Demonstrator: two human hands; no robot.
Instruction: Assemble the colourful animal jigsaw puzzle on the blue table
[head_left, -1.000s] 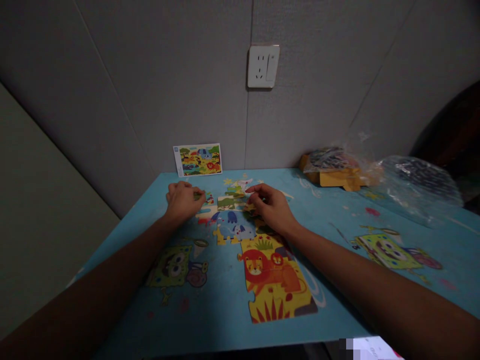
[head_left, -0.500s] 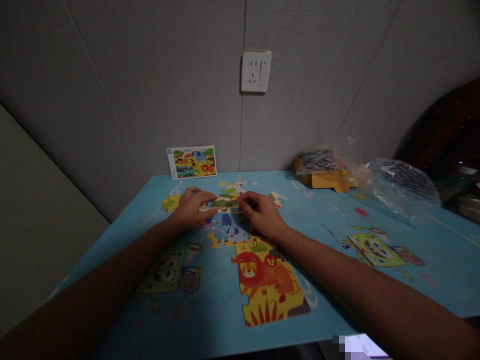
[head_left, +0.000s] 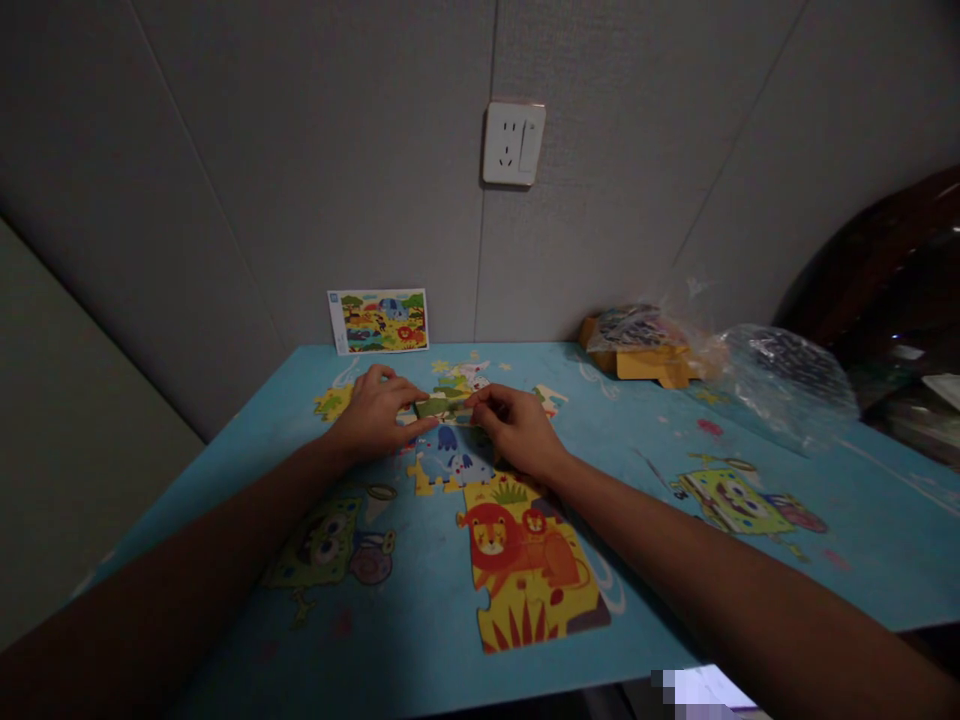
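A green jigsaw puzzle piece (head_left: 433, 407) is between my two hands. My left hand (head_left: 377, 413) grips its left end, thumb below and fingers above. At the right end, my right hand (head_left: 517, 428) pinches with thumb and curled fingers; the fingertips partly hide that edge. Just below lies a joined blue elephant section (head_left: 450, 460). Nearer to me is a joined lion section (head_left: 529, 570) on a yellow ground. More loose pieces (head_left: 461, 378) lie beyond my hands, and yellow ones (head_left: 330, 402) sit left of my left hand.
A picture card (head_left: 382, 322) of the animal scene leans on the wall at the back left. An orange box (head_left: 649, 360) and a clear plastic bag (head_left: 795, 385) stand at the back right. The blue table (head_left: 405, 640) carries printed cartoon figures. A socket (head_left: 514, 145) is on the wall.
The view has shifted slightly. Both hands stay at the green puzzle piece, whose left end now looks a little raised and tilted; nothing has been let go.
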